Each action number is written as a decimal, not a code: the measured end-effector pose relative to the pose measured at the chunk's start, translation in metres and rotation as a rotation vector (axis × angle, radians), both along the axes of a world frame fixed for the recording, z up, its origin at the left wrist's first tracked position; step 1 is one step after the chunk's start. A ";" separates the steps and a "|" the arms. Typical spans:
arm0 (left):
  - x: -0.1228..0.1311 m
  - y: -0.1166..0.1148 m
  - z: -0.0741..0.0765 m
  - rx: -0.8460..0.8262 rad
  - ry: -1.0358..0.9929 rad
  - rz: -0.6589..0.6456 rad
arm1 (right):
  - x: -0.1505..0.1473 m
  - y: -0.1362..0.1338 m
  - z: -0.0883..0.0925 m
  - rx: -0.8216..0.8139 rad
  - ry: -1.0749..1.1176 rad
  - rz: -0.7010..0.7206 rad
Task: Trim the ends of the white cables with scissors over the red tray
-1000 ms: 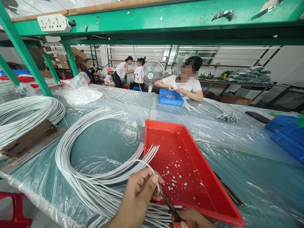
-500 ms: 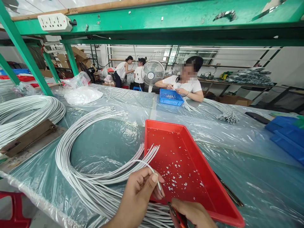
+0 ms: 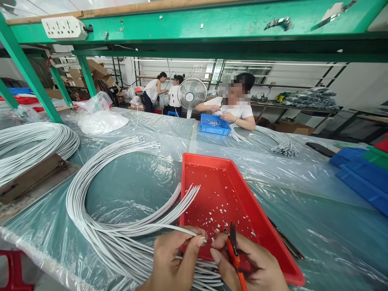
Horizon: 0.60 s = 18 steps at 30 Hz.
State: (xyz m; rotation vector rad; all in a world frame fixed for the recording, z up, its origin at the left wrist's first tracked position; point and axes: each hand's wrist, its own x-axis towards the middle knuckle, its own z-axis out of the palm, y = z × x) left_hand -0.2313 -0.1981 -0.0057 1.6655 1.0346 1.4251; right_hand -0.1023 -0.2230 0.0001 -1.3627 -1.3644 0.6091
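My left hand [image 3: 177, 256] pinches a white cable [image 3: 178, 228] close to its end, over the near left edge of a red tray [image 3: 242, 190]. In my right hand [image 3: 251, 258] is a pair of orange-handled cutters [image 3: 235, 252], dark jaws pointing up and away. The right thumb and forefinger come near the cable tip; whether they touch it I cannot tell. Small white scraps [image 3: 220, 212] lie scattered in the tray. A curved bundle of white cables [image 3: 80, 202] spreads to the left and runs under my left hand.
Another coil of cables [image 3: 39, 139] and a metal block [image 3: 36, 182] are at the left. Tweezers-like metal tool [image 3: 286, 238] lies right of the tray. Across the table, a co-worker [image 3: 242, 109] works over a blue tray [image 3: 215, 124]. Blue bins [image 3: 363, 173] stand right; a green beam [image 3: 194, 30] crosses above.
My right hand has risen toward the cable end, bringing the cutters up into view with jaws pointing upward. My left hand has shifted slightly down, and the held cable lies flatter.
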 end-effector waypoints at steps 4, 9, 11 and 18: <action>0.002 -0.002 -0.007 0.094 -0.021 0.085 | -0.002 0.003 0.004 0.035 -0.058 0.029; 0.004 -0.003 -0.011 0.118 -0.019 0.098 | -0.001 0.005 0.004 0.053 -0.098 0.034; 0.004 -0.004 -0.013 0.101 -0.017 0.080 | 0.000 0.006 0.003 0.075 -0.126 0.035; 0.003 0.003 -0.018 0.338 -0.002 0.097 | 0.005 0.008 -0.003 0.208 -0.332 0.040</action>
